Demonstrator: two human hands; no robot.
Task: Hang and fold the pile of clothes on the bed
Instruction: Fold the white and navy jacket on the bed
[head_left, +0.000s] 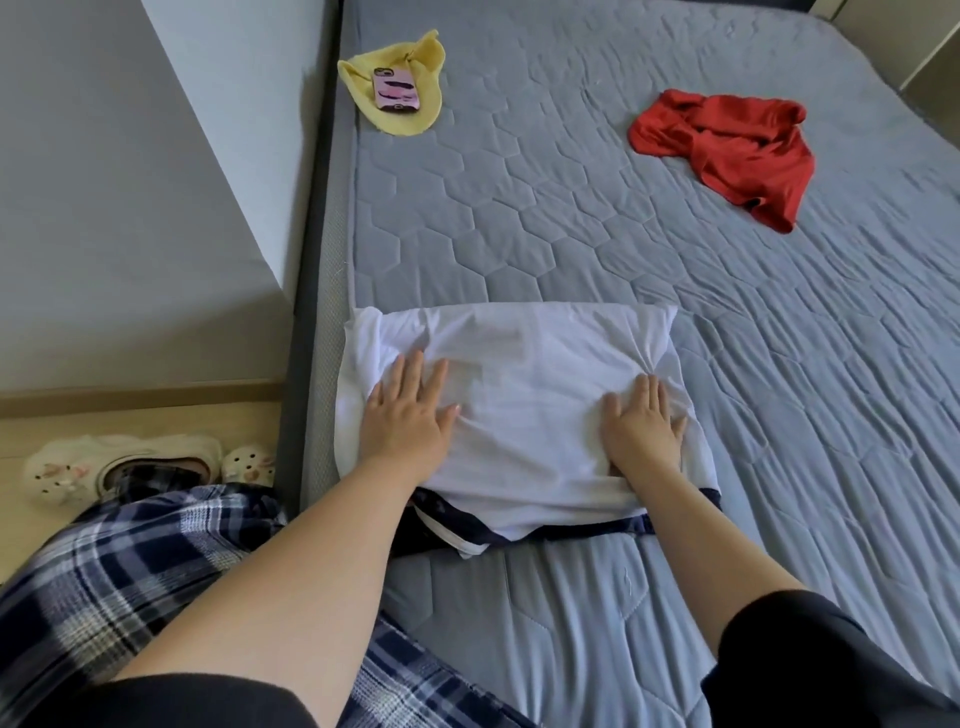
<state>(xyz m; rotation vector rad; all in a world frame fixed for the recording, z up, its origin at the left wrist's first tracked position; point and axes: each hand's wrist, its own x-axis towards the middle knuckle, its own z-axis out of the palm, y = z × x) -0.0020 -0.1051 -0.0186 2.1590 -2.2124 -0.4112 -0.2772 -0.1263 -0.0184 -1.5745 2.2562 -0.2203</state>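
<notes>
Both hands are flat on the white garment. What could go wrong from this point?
1. The phone lies on the yellow cloth near the left edge of the bed; lifting that cloth could drop it.
2. Fabric bunches beside the right hand, so pressing may set creases in the white garment.

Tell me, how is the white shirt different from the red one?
The white shirt is folded into a neat rectangle; the red garment lies crumpled. The left hand and right hand press flat on the white shirt; nothing touches the red garment. The white shirt is close by; the red garment lies farther off, to the right. Both lie on the grey bed.
</notes>
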